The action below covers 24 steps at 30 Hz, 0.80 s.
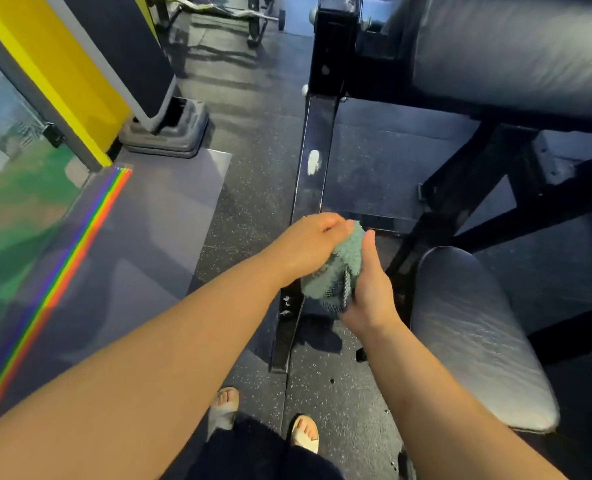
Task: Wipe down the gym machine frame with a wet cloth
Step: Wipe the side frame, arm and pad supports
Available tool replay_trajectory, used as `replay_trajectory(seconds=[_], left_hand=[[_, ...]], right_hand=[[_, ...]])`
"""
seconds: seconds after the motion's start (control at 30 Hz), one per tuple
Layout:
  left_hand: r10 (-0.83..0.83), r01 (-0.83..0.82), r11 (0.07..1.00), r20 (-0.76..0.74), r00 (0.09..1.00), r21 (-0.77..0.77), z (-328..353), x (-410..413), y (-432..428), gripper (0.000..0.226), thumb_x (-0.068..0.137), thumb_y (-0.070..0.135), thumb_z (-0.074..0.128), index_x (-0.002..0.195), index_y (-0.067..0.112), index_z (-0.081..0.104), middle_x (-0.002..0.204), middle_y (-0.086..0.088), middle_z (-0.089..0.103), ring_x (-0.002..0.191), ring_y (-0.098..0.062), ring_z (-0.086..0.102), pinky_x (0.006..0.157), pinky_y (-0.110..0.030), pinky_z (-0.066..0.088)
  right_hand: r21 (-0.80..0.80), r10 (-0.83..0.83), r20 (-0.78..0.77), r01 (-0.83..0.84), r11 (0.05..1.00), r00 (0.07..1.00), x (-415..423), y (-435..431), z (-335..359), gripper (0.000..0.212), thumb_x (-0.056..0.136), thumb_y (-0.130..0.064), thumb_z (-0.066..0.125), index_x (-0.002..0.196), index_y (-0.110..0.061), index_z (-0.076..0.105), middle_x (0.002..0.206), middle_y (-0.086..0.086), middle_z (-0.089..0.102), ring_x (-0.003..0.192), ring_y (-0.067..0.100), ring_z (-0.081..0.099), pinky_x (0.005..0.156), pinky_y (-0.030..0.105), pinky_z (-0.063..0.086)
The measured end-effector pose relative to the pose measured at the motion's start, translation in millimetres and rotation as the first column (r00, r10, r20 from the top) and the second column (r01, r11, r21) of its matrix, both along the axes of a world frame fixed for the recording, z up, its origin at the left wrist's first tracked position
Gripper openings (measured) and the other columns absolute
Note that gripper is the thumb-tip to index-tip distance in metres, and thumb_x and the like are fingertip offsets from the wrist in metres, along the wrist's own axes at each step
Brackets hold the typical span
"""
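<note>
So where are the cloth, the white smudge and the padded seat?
cloth (339, 268), head view, its fluffy middle.
white smudge (313, 162), head view, its centre.
padded seat (474, 334), head view, top surface.

Count the items in view as follows.

- Your hands: two, left hand (308, 247) and right hand (370, 292).
- Cloth (336, 275): one.
- Black frame (313, 133): one, with one white smear (313, 162).
- Pads: two, upper pad (516, 53) and lower pad (474, 334).
- Sandals: two, left sandal (223, 407) and right sandal (305, 434).
- Rainbow stripe (62, 278): one.
</note>
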<state>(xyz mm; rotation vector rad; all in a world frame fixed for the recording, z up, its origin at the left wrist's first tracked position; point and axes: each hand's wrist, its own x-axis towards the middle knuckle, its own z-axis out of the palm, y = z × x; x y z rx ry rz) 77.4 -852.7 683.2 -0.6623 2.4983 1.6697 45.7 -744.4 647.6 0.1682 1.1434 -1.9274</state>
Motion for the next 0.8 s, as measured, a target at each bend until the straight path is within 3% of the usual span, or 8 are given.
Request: replay_trajectory(seconds=[0.07, 0.2, 0.27, 0.33, 0.4, 0.47, 0.63, 0.8], left_hand=[[0.106, -0.106, 0.994, -0.009, 0.994, -0.023, -7, -5, -15, 0.038, 0.099, 0.043, 0.039, 0.108, 0.017, 0.065, 0.103, 0.004, 0.064, 0.096, -0.012, 0.058, 0.078, -0.024, 0.043], [0.333, -0.331, 0.942, -0.042, 0.942, 0.053, -30, -12, -62, 0.029, 0.101, 0.038, 0.034, 0.095, 0.023, 0.058, 0.1, 0.003, 0.061, 0.095, -0.017, 0.056, 0.089, -0.033, 0.044], [0.352, -0.352, 0.934, 0.022, 0.936, 0.057, -40, -19, -83, 0.025, 0.101, 0.035, 0.03, 0.091, 0.021, 0.049, 0.093, 0.004, 0.053, 0.089, -0.016, 0.049, 0.083, -0.033, 0.041], [0.367, -0.369, 0.918, 0.042, 0.929, 0.144, -43, -28, -101, 0.032, 0.101, 0.034, 0.027, 0.083, 0.023, 0.052, 0.096, 0.003, 0.057, 0.094, -0.019, 0.054, 0.092, -0.038, 0.045], [0.357, -0.365, 0.908, 0.077, 0.931, 0.206, -47, -36, -118, 0.035, 0.1, 0.036, 0.027, 0.086, 0.027, 0.057, 0.1, 0.003, 0.062, 0.102, -0.022, 0.058, 0.098, -0.045, 0.044], [0.349, -0.362, 0.9, 0.095, 0.932, 0.245, -47, -44, -128, 0.032, 0.101, 0.035, 0.029, 0.085, 0.027, 0.056, 0.097, 0.006, 0.061, 0.101, -0.02, 0.056, 0.1, -0.045, 0.043], [0.28, -0.3, 0.921, 0.11, 0.954, 0.249, -36, -61, -124, 0.043, 0.103, 0.035, 0.023, 0.126, 0.014, 0.053, 0.126, -0.007, 0.056, 0.112, -0.024, 0.055, 0.103, -0.044, 0.041], [0.137, -0.178, 0.968, 0.223, 0.965, 0.175, -44, -53, -113, 0.051, 0.104, 0.039, 0.017, 0.142, 0.014, 0.038, 0.144, -0.009, 0.041, 0.129, -0.023, 0.041, 0.104, -0.034, 0.032]], right_hand=[[0.097, -0.149, -0.009, 0.149, 0.984, 0.989, -9, -15, -9, 0.037, 0.101, -0.037, 0.039, 0.109, -0.012, 0.065, 0.107, 0.011, 0.071, 0.102, 0.027, 0.067, 0.092, 0.045, 0.051], [0.362, -0.232, -0.525, 0.462, 0.81, 0.819, -35, -52, -15, 0.027, 0.1, -0.029, 0.038, 0.099, -0.018, 0.063, 0.094, -0.005, 0.064, 0.091, 0.012, 0.06, 0.089, 0.039, 0.048], [0.347, -0.091, -0.723, 0.474, 0.809, 0.685, -46, -81, -17, 0.033, 0.102, -0.032, 0.035, 0.121, -0.017, 0.057, 0.116, -0.004, 0.061, 0.108, 0.011, 0.056, 0.099, 0.034, 0.043], [0.494, 0.309, -0.843, 0.408, 0.768, 0.44, -61, -116, -36, 0.046, 0.102, -0.035, 0.031, 0.142, -0.013, 0.039, 0.148, 0.009, 0.038, 0.137, 0.022, 0.034, 0.113, 0.042, 0.027], [0.69, 0.72, -0.661, 0.549, 0.472, 0.211, -74, -148, -56, 0.061, 0.101, -0.039, 0.029, 0.151, -0.008, 0.013, 0.159, 0.016, 0.004, 0.147, 0.029, 0.001, 0.119, 0.045, 0.007], [0.665, 0.817, -0.553, 0.678, 0.314, 0.164, -89, -164, -56, 0.068, 0.1, -0.041, 0.03, 0.151, -0.006, 0.004, 0.158, 0.018, -0.006, 0.146, 0.031, -0.007, 0.119, 0.044, 0.005], [0.637, 0.814, -0.571, 0.685, 0.354, 0.11, -88, -159, -59, 0.065, 0.099, -0.034, 0.033, 0.15, -0.001, 0.01, 0.158, 0.021, 0.002, 0.146, 0.033, 0.001, 0.118, 0.046, 0.014], [0.666, 0.898, -0.433, 0.699, 0.26, 0.078, -50, -126, -94, 0.067, 0.095, -0.039, 0.024, 0.147, 0.004, 0.017, 0.153, 0.025, 0.02, 0.143, 0.037, 0.018, 0.115, 0.047, 0.021]])
